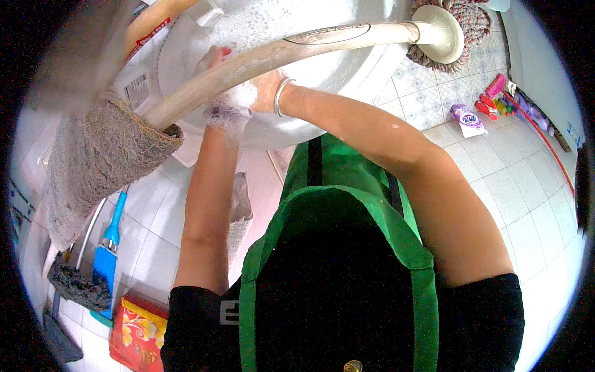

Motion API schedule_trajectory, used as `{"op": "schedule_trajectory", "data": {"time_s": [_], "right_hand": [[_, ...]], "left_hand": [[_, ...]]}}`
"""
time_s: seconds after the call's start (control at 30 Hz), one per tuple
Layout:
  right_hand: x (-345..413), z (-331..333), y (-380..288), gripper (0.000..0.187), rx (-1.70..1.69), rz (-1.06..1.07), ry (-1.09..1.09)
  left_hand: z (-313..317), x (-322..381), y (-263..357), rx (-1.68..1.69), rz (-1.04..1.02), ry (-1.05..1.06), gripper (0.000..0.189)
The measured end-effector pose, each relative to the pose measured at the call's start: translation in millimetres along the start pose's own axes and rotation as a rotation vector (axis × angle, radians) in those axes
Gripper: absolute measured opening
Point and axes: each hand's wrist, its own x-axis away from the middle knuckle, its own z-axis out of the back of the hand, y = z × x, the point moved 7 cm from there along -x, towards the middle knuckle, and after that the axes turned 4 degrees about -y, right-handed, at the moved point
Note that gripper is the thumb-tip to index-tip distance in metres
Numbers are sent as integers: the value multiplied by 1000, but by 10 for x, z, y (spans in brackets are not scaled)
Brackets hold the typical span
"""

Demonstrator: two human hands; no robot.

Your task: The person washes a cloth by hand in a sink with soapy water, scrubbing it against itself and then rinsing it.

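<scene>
Both hands are at a white basin (320,74) with suds on its inner surface. A pale pole (223,76) crosses in front of them and hides part of each. My left hand (210,63) shows beyond the pole, over the basin. White foam (234,100) covers its wrist. My right hand (266,90), with a silver bangle (280,96) at its wrist, lies against the foam beside my left wrist. Its fingers are hidden by foam and pole, so its grip is unclear. Whether the left hand holds anything is also hidden.
A grey-brown cloth (107,149) covers the pole's left end; its right end has a round flange (438,35). A blue-handled tool (111,232) and red bag (137,332) are at lower left. A purple-white packet (467,121) and pink brush (495,85) lie on tiles at right.
</scene>
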Motion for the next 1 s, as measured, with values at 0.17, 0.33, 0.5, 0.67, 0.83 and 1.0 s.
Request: {"op": "schedule_trajectory", "data": {"time_s": [0.17, 0.33, 0.5, 0.67, 0.83, 1.0], "right_hand": [[-94, 195, -75, 41, 93, 92, 144], [-92, 670, -22, 52, -402, -186, -338], [35, 872, 366, 60, -346, -349, -171], [246, 1158, 770, 56, -663, -351, 240], [304, 1304, 1022, 54, -1022, -643, 292], [-74, 978, 704, 41, 375, -550, -416]], "left_hand": [[289, 40, -297, 644, 231, 334, 26], [274, 104, 54, 566, 127, 58, 33], [546, -138, -159, 172, -89, -109, 41], [808, -96, -147, 88, -28, -149, 42], [1056, -75, -152, 146, 29, -157, 43], [586, -108, -604, 222, 119, -250, 43]]}}
